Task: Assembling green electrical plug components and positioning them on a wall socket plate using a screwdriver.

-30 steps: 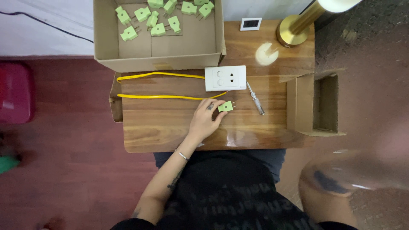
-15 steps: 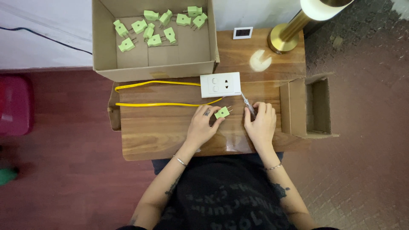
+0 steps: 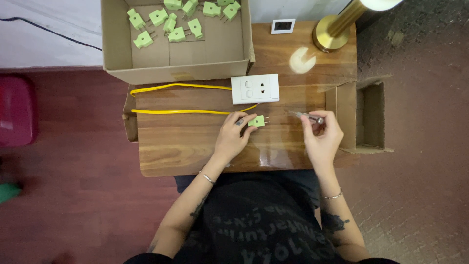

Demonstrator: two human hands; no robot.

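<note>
at centre frame, the left hand pins a green plug flat on the wooden bench, prongs facing right, while the right hand pinches a small screwdriver, tip angled towards it, below the white socket.

The top edge cuts off the cardboard box, clipping the uppermost green plugs inside it, and trims the lamp above its brass base. The left hand hides the end of the yellow cable where it meets a green plug. The slim tool in the right hand is too small to identify; its handle end disappears behind the fingers. The surface has its near edge partly covered by the person's torso.
</note>
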